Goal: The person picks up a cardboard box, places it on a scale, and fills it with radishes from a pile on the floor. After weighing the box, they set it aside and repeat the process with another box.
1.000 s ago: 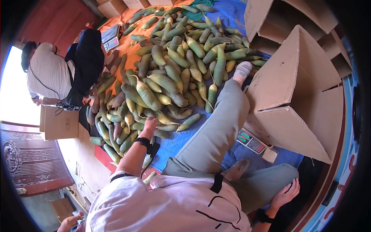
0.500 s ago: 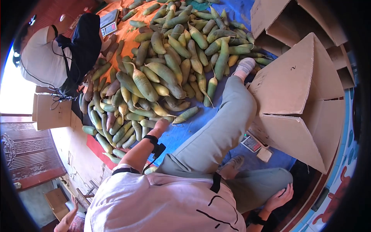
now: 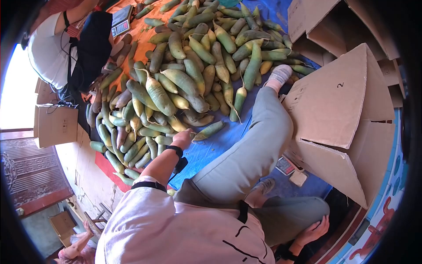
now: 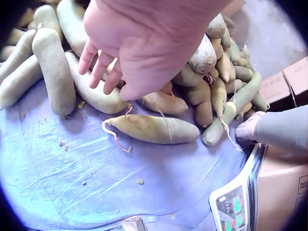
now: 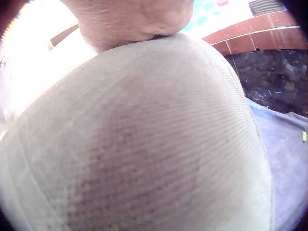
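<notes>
Carton (image 3: 327,103) marked "2"; left fingers (image 4: 100,71) released near radish (image 4: 156,129); right fingers (image 3: 323,224) relaxed against knee (image 3: 313,207).

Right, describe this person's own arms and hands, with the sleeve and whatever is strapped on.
The left hand and right hand are both bare. A black strap circles each wrist, and a small black device sits at the left one. The left sleeve is short, loose and pale pink, with a black band near its edge.
</notes>
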The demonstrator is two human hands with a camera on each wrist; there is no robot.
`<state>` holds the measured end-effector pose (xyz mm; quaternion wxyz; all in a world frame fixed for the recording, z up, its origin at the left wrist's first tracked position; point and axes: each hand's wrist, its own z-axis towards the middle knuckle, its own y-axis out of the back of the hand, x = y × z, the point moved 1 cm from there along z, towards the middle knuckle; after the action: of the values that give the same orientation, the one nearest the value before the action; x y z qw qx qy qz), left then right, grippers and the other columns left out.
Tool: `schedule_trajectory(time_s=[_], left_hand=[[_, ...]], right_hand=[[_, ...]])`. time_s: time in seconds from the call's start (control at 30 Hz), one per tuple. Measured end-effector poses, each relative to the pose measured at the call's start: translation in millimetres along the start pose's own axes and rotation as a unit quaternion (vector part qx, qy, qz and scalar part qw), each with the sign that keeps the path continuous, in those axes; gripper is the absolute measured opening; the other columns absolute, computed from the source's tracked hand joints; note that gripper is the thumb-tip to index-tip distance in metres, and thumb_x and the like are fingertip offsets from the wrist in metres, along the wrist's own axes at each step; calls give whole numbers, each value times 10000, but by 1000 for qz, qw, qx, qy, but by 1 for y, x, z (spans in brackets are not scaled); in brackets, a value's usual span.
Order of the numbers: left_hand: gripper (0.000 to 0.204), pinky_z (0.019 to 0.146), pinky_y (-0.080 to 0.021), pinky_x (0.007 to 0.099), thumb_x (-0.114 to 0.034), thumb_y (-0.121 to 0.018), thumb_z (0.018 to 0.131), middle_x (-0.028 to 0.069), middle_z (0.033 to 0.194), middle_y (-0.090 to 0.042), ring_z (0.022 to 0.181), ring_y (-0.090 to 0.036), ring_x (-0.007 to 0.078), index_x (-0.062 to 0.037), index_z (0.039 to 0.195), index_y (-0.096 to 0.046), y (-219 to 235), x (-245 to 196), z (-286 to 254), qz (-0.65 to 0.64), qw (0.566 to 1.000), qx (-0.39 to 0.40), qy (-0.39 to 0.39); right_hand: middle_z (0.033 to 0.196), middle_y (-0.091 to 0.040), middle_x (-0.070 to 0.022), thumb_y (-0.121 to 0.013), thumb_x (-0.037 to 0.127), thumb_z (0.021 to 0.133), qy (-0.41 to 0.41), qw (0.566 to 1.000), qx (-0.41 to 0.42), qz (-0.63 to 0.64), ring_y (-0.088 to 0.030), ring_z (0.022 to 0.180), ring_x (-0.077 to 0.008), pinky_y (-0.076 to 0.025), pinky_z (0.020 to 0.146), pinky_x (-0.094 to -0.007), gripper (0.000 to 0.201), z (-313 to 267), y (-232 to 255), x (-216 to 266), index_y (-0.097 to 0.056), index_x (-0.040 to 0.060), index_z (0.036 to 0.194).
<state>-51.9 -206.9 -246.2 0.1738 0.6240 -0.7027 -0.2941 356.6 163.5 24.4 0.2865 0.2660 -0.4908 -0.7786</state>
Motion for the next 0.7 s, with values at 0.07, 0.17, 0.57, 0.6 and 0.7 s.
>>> schedule_trajectory(time_s=[0.07, 0.17, 0.57, 0.6, 0.7], left_hand=[[366, 762, -480, 378, -215, -460, 845, 111, 1018, -617, 946, -599, 274, -173, 1209, -462, -2, 1, 5, 46, 999, -20, 3], [265, 715, -485, 393, -271, -409, 877, 111, 921, -637, 874, -615, 288, -149, 1063, -554, 6, 0, -6, 90, 995, -49, -8], [264, 589, -482, 314, -250, -459, 890, 100, 667, -610, 604, -615, 193, -13, 837, -564, 39, 38, -102, -295, 942, -121, -105], [302, 563, -464, 282, -280, -456, 903, 72, 618, -583, 540, -585, 152, -6, 803, -534, 42, 35, -105, -389, 904, -149, -97], [328, 547, -453, 265, -298, -435, 919, 62, 588, -562, 524, -572, 133, -14, 772, -509, 70, 27, -116, -484, 859, -110, -127]], right_hand=[[1151, -526, -162, -378, 111, 906, -1, 1000, 1, 2, -469, 1047, -330, -353, 918, -426, 273, 0, 0, 0, -523, -35, 1084], [1152, -525, -163, -368, 112, 903, -3, 1000, 2, 9, -469, 1048, -331, -351, 919, -425, 280, 0, 1, 1, -523, -36, 1083], [1135, -529, -179, -373, 86, 888, -26, 997, -26, 69, -475, 1039, -347, -362, 902, -431, 266, -1, -1, 3, -528, -43, 1062], [1132, -530, -177, -376, 85, 887, -23, 996, -35, 84, -474, 1039, -348, -363, 901, -430, 263, 0, -1, 5, -528, -40, 1062], [1127, -530, -174, -381, 74, 882, -24, 992, -54, 107, -470, 1041, -348, -362, 904, -428, 259, -1, 0, 6, -528, -38, 1063]])
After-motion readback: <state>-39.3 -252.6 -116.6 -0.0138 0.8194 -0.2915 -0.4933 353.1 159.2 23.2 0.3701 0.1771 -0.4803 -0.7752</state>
